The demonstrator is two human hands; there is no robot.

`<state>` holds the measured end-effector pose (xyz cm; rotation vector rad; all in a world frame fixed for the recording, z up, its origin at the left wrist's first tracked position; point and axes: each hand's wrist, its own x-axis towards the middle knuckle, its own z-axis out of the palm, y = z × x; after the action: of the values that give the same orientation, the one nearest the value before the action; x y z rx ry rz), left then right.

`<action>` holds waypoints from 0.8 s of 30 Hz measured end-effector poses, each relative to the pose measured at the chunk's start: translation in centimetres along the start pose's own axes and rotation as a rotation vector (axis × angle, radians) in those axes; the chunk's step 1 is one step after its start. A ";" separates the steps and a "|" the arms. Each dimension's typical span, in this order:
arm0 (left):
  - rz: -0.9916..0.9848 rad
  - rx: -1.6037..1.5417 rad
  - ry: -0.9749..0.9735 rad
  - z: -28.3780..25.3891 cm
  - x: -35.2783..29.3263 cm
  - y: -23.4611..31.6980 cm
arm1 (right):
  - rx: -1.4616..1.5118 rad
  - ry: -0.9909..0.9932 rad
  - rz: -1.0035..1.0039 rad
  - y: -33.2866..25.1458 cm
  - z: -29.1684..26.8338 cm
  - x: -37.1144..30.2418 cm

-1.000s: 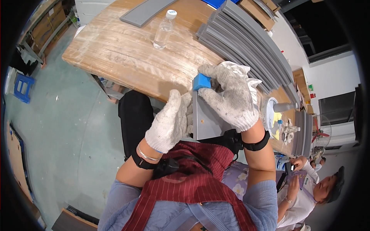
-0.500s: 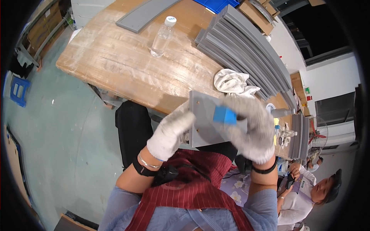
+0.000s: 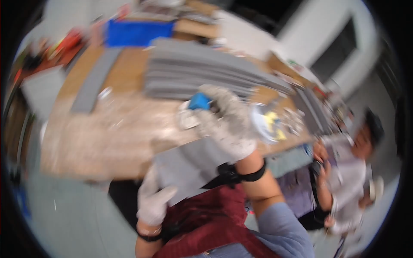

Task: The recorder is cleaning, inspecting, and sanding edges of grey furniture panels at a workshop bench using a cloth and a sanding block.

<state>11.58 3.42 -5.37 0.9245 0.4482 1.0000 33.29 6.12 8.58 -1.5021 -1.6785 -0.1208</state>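
Observation:
My gloved left hand (image 3: 151,200) grips the near left edge of a flat grey panel (image 3: 189,165), which lies tilted over my lap at the table's front edge. In my gloved right hand (image 3: 230,122) a small blue block (image 3: 199,102) is pinched between thumb and fingers. That hand is raised beyond the panel, apart from its face. A crumpled white cloth (image 3: 186,118) lies on the table just under the block, partly hidden by the right hand. Motion blurs the whole view, so fine detail on the panel is lost.
A stack of long grey strips (image 3: 189,69) lies across the back of the wooden table (image 3: 86,146). Left of it are a clear bottle (image 3: 104,98), a single grey strip (image 3: 95,81) and a blue bin (image 3: 140,33). A white round dish (image 3: 259,124) and a seated person (image 3: 344,172) are at right.
My right hand has lifted the blue block off the panel and carried it toward the cloth. The panel has tilted and shifted left with my left hand. My view has swung right.

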 end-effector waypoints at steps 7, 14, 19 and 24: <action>0.409 0.802 0.008 -4.8 -0.3 -2.2 | 0.499 0.514 0.321 1.8 -13.7 -10.1; -0.151 -0.053 0.223 -4.8 1.0 -4.2 | 0.952 0.814 0.311 2.0 -23.8 -20.2; -0.202 -0.106 0.163 2.0 -2.7 -0.5 | 1.282 0.789 0.202 2.5 -24.8 -24.4; -0.147 -0.100 0.122 -0.8 -2.6 -2.5 | 1.445 0.811 -0.170 3.2 -26.4 -29.4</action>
<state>11.08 0.97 -8.09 0.7333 0.5560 0.9385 46.98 -30.96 5.10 -0.1265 -0.7715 0.3082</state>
